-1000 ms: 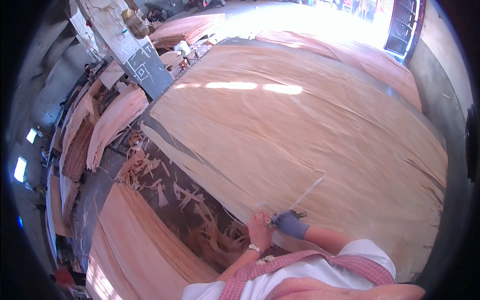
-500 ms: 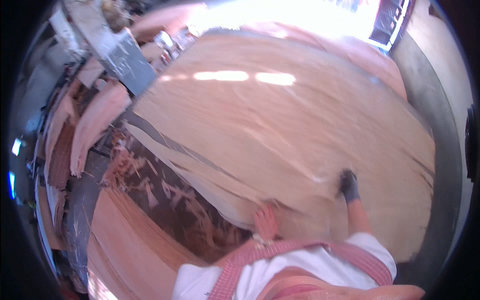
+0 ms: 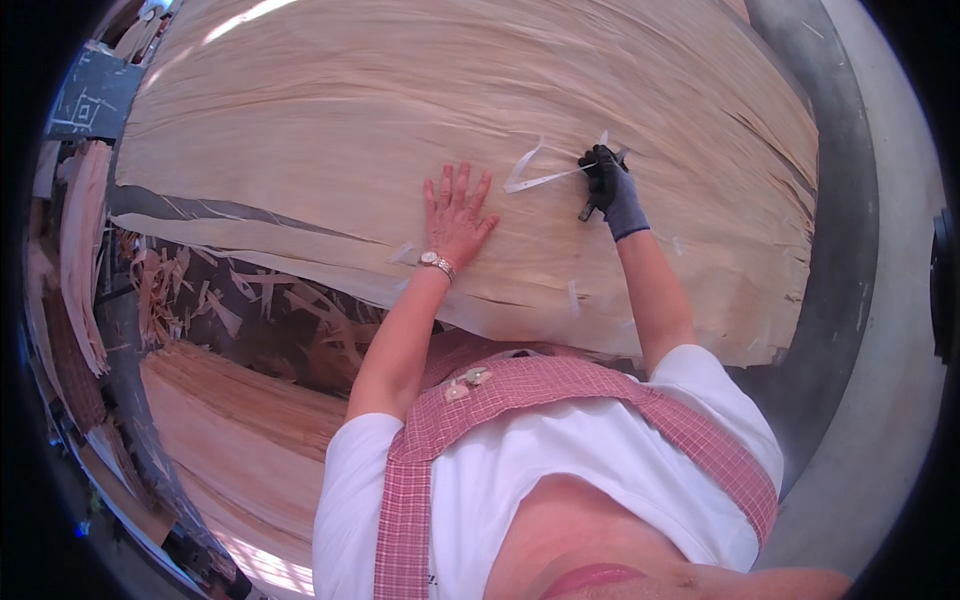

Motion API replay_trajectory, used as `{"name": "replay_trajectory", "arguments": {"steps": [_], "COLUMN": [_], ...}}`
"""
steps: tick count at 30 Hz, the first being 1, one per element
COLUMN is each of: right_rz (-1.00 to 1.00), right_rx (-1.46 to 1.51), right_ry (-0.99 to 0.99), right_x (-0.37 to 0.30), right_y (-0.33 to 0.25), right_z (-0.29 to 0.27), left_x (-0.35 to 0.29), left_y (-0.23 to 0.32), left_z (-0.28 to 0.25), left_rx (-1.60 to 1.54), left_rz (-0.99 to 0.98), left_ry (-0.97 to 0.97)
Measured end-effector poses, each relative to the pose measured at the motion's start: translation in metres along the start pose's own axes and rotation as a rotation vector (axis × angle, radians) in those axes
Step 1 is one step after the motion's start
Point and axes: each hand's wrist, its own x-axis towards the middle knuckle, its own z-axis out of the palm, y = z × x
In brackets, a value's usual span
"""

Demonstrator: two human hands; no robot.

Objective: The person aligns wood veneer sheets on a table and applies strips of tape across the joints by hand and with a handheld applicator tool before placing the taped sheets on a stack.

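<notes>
A wide, pale wood veneer sheet [image 3: 330, 110] lies in front of me, rippled and split in places. My left hand [image 3: 458, 225], bare and with a watch at the wrist, rests flat on it, fingers spread. To its right, my right hand [image 3: 612, 185] wears a dark glove and is closed around a strip of white tape [image 3: 545, 182], whose loose end bends out to the left over the veneer. A slim dark tool [image 3: 586, 213] pokes out below the same fist; its kind is unclear. Short tape pieces [image 3: 573, 298] stick to the sheet near its front edge.
A long dark gap [image 3: 240, 210] runs along the sheet's left front part. Torn veneer scraps [image 3: 225, 310] lie below that edge. A thick veneer stack [image 3: 240, 440] stands at lower left, and a grey-blue board [image 3: 95, 100] at upper left. Grey floor [image 3: 890, 300] borders the right side.
The view has tilted down toward my body. My left hand has left the sheet's near edge and lies farther in, fingers spread. The white strip at my right hand now shows clearly.
</notes>
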Motion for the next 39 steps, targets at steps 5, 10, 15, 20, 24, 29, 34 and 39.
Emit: {"name": "replay_trajectory", "arguments": {"steps": [5, 10, 15, 20, 24, 29, 34, 39], "right_rz": [0.072, -0.934, -1.379, -1.227, -1.105, -0.974, -1.14, -1.139], "right_rx": [0.181, -0.68, -0.319, -1.065, -1.146, -1.236, -0.988, -0.621], "right_ry": [-0.006, 0.459, 0.104, -0.249, -0.614, -0.825, -0.966, -0.853], "right_x": [0.064, 0.072, -0.022, -0.075, -0.093, -0.134, -0.199, -0.243], "right_y": [-0.031, -0.123, -0.228, -0.146, -0.055, 0.03, 0.055, 0.042], "right_z": [-0.091, -0.185, -0.023, 0.17, 0.304, 0.446, 0.542, 0.59], "left_x": [0.01, 0.011, 0.007, -0.01, -0.074, -0.136, -0.137, -0.121], "left_y": [0.002, -0.003, -0.005, -0.042, -0.177, -0.394, -0.528, -0.535], "left_z": [0.007, 0.013, 0.012, -0.021, -0.082, -0.138, -0.155, -0.158], "left_rx": [0.007, -0.013, -0.089, -0.318, -0.095, 0.176, 0.193, 0.217], "left_rz": [0.006, 0.031, 0.02, -0.084, -0.483, -1.001, -1.016, -1.004], "left_ry": [-0.029, -0.037, 0.002, 0.104, 0.4, 0.485, 0.522, 0.49]}}
